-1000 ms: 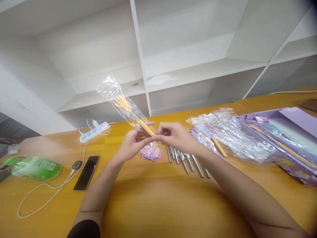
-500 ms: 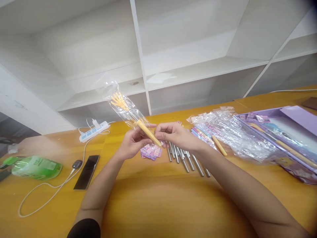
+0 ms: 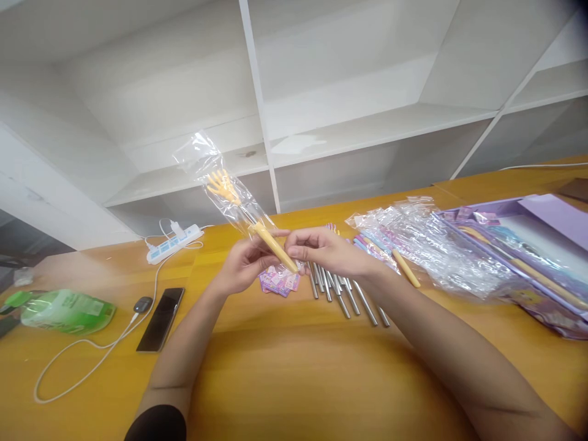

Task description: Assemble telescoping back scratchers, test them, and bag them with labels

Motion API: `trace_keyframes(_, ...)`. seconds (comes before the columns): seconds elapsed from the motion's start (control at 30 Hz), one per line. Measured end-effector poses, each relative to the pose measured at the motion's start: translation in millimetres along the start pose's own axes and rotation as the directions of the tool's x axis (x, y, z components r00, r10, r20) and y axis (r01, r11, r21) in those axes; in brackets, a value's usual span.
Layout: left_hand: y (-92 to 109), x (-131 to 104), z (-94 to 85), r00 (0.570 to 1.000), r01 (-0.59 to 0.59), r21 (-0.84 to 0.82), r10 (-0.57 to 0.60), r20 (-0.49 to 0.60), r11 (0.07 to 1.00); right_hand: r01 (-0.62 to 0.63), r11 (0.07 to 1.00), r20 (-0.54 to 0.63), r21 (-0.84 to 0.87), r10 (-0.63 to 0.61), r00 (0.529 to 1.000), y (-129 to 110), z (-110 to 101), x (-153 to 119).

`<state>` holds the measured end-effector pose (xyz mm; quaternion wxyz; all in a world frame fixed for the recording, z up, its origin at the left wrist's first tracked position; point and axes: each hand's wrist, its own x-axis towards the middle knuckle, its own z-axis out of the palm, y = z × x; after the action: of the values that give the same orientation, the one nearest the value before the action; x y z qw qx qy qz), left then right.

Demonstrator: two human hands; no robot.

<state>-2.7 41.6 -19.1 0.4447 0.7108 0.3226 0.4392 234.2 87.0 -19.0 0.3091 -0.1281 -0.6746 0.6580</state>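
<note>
A yellow hand-shaped back scratcher (image 3: pixel 274 246) with a metal rod lies inside a clear plastic bag (image 3: pixel 201 149), tilted up to the left above the table. My left hand (image 3: pixel 243 263) is closed around its handle from the left. On the other side, my right hand (image 3: pixel 321 250) has its fingers pinched at the handle's lower end, where the bag also seems to reach. Pink and purple printed cards (image 3: pixel 279 282) lie just beneath my hands. Partly hidden by my right arm are several metal rods (image 3: pixel 349 300) with coloured ends.
To the right are a pile of clear bags (image 3: pixel 427 245), a loose yellow handle (image 3: pixel 406 268) and a purple box (image 3: pixel 509 263) holding packed scratchers. A green bottle (image 3: pixel 68 310), a phone (image 3: pixel 160 320), a white cable and a power strip (image 3: pixel 175 244) lie left. White shelving stands behind.
The bag's upper end has spread and shifted slightly up and left. Both hands keep nearly the same place on the back scratcher.
</note>
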Motion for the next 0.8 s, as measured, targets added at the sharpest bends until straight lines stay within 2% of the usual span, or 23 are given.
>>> trace_keyframes(0.13,9,1,-6.5,0.995,0.062,0.025,-0.064,0.082,0.998,-0.045,0.991,0.010,-0.125,0.047,0.999,-11,-6,-5)
trace_keyframes(0.2,10,3,-12.8,0.995,0.070,0.035,-0.072,0.062,0.997,-0.079,0.982,0.017,-0.169,0.083,0.996,-14,-8,-7)
trace_keyframes(0.27,7,6,-21.1,0.997,0.054,0.027,-0.052,-0.065,0.998,-0.123,0.971,0.041,-0.207,0.134,0.990,-12,-8,-6)
trace_keyframes(0.37,1,11,-35.4,0.959,0.031,-0.039,-0.041,-0.279,0.999,-0.205,0.944,0.115,-0.257,0.240,0.964,0,-8,-1)
trace_keyframes(0.47,-3,15,-48.0,0.921,0.036,-0.081,-0.065,-0.385,0.996,-0.292,0.901,0.173,-0.322,0.359,0.917,19,-7,6)
trace_keyframes(0.53,-4,17,-53.6,0.911,0.068,-0.030,-0.074,-0.405,0.997,-0.339,0.861,0.212,-0.379,0.438,0.874,32,-8,11)
trace_keyframes(0.63,-4,17,-56.3,0.927,0.139,0.091,-0.097,-0.362,0.986,-0.388,0.804,0.297,-0.450,0.545,0.784,50,-8,17)
trace_keyframes(0.8,-8,16,-49.5,0.959,0.239,0.288,-0.179,-0.219,0.927,-0.443,0.693,0.415,-0.569,0.707,0.573,73,3,22)
